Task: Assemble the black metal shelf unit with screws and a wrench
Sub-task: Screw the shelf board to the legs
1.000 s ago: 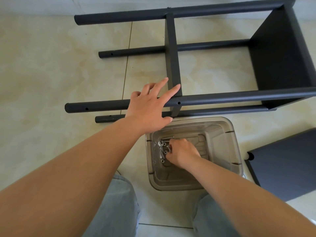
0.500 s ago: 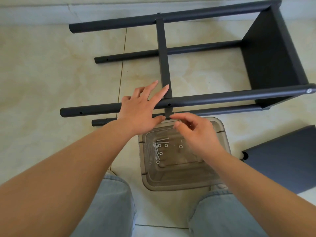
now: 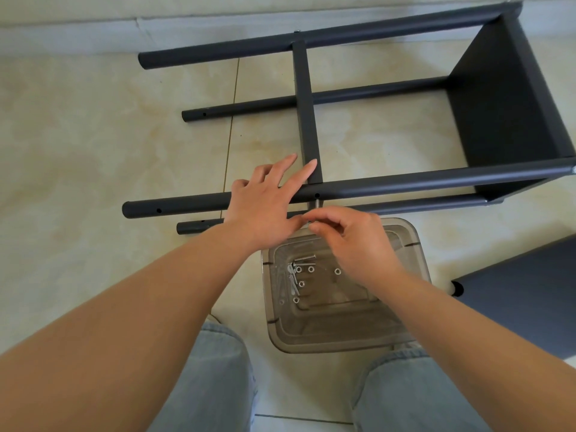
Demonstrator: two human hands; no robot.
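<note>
The black shelf frame [image 3: 420,182] lies on its side on the tiled floor, four tubular legs joined by a cross bar [image 3: 307,120] and an end panel [image 3: 505,98]. My left hand [image 3: 265,207] rests flat on the nearest upper leg, fingers straight, beside the cross bar's joint. My right hand [image 3: 352,238] pinches a silver screw [image 3: 316,204] whose tip points up at the hole under that leg. A clear plastic bin [image 3: 402,244] below holds several loose screws and washers [image 3: 300,275].
A loose dark shelf panel [image 3: 530,294] lies on the floor at the right. My knees in light jeans are at the bottom edge. A wall skirting runs along the top. Bare tiles stretch to the left.
My right hand left the bin with a screw and rose to the joint under the near leg. My left hand stayed on the leg.
</note>
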